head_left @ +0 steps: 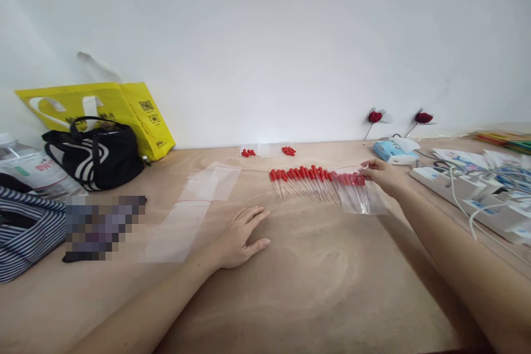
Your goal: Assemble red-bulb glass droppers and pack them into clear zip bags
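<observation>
My left hand (245, 235) lies on the tabletop with its fingers spread and nothing in them. My right hand (384, 176) pinches the upper corner of a clear zip bag (371, 203). Inside that bag are several droppers (347, 180) with red bulbs, seen through the plastic. Left of the bag, a row of loose droppers (307, 180) lies side by side, red bulbs toward the wall and clear tubes toward me. Flat clear zip bags (178, 229) with red seal lines are spread out beyond and left of my left hand.
Near the wall, more red-ended pieces (288, 150) lie at a clear bag (267, 150). A yellow bag (153, 121), black bag (116, 157) and large bottle (35, 168) stand left. On the right are a tissue pack (394, 152), power strip (456, 191) and cables (508, 180).
</observation>
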Demonstrator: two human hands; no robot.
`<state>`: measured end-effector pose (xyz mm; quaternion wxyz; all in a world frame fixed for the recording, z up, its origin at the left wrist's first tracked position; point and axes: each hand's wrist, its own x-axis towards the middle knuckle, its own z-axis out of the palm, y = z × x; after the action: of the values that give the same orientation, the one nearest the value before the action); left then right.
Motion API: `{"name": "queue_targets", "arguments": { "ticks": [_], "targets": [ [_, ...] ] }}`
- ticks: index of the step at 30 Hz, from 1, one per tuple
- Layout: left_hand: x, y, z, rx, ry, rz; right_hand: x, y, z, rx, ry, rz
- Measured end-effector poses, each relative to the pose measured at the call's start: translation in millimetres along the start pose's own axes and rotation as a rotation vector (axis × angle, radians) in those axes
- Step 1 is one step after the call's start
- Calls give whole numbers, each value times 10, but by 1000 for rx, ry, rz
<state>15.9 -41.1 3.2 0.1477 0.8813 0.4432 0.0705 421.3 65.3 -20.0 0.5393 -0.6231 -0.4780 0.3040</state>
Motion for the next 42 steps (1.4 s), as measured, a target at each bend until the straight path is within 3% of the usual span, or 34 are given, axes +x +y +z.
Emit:
{"name": "queue_targets", "arguments": {
  "ticks": [5, 8, 11, 14, 16, 18, 21, 24, 27, 31, 36, 42],
  "targets": [
    [37, -40, 36, 45, 95, -21, -121, 54, 127, -544, 260, -295],
    [75, -180, -3, 209, 265, -191, -316, -19, 307, -639, 339, -532],
    [51, -378, -124, 414, 343, -538, -594, -117, 546, -574, 200, -760],
    [-52, -507, -242, 420, 217, -860, -884, -177, 773, -525, -69, -925],
    [-145, -505, -263, 350, 85, -928, -1034, -188, 883, -534, -222, -963],
    [-243, -432, -226, 311, -11, -862, -1125, -184, 952, -562, -325, -980],
    [-361, -256, -116, 268, -118, -604, -1160, -171, 1008, -618, -364, -976],
    [-384, -94, -32, 187, -179, -213, -1119, -174, 1064, -709, -247, -921],
    [-271, -2, -7, 126, -166, 14, -1062, -214, 1170, -814, -98, -840],
    [-10, 0, 0, 77, -57, 106, -1017, -332, 1406, -871, -54, -738],
    [176, -126, 59, -31, 177, 51, -975, -534, 1749, -888, -75, -496],
    [150, -167, 79, -42, 174, 75, -838, -649, 1936, -995, -136, -262]
  ]
}}
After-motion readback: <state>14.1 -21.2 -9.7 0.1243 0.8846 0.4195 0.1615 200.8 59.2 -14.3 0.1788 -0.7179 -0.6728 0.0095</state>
